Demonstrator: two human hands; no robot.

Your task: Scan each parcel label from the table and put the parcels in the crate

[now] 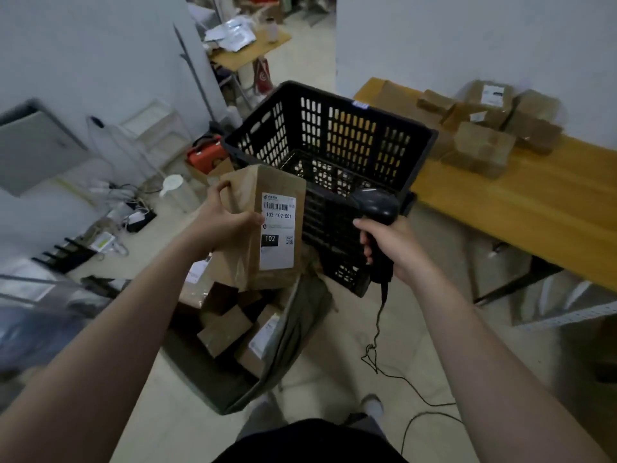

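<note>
1. The left grip (222, 222) curls round the left edge of a brown parcel (247, 259), thumb beside its label (277, 232). The parcel is held in the air, just left of the crate's near corner.
2. The black crate (334, 145) stands open-topped, its mesh floor showing.
3. The right grip (390, 245) wraps the scanner (377, 208) handle, apart from the parcel.
4. More parcels (484, 142) cluster on the wooden surface (534, 208) by the wall.
</note>
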